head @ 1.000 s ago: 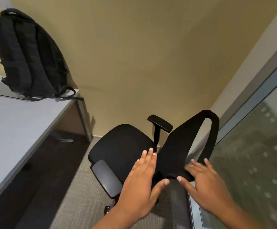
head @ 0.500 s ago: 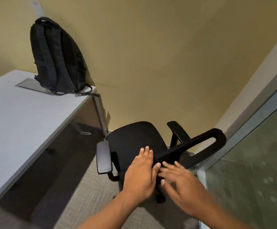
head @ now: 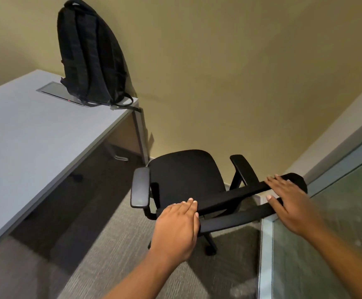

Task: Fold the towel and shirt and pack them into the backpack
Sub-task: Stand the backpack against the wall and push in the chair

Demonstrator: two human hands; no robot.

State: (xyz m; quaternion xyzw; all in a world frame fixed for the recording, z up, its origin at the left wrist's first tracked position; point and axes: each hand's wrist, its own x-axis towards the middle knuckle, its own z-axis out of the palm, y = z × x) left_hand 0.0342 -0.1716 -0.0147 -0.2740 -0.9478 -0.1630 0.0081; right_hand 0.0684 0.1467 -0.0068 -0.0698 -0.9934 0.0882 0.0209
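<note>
Two bare hands rest on the black backrest (head: pixel 236 195) of an office chair (head: pixel 186 175), which stands at about five o'clock from the middle of the room as I look at it. The left hand (head: pixel 177 227) lies flat on the near end of the backrest frame at six o'clock, its fingers straight and close together, gripping nothing. The right hand (head: pixel 292 201) lies across the far end at about four o'clock, fingers stretched out and slightly spread over the top bar, the thumb reaching toward the lower bar; it is flat as well, not closed around the frame. The chair's seat faces the tan wall (head: pixel 219 72), with the left armrest (head: pixel 140 187) at nine o'clock of the seat and the right armrest (head: pixel 243 167) at three o'clock. The black backpack (head: pixel 89 52) stands upright at eleven o'clock, on the far corner of the grey desk (head: pixel 35 137), leaning back against the wall, with its base just beside a metal flap (head: pixel 52 89) set in the desktop. A frosted glass panel (head: pixel 327 234) runs along the four o'clock side, close to the chair, and grey carpet (head: pixel 121 244) covers the floor.
</note>
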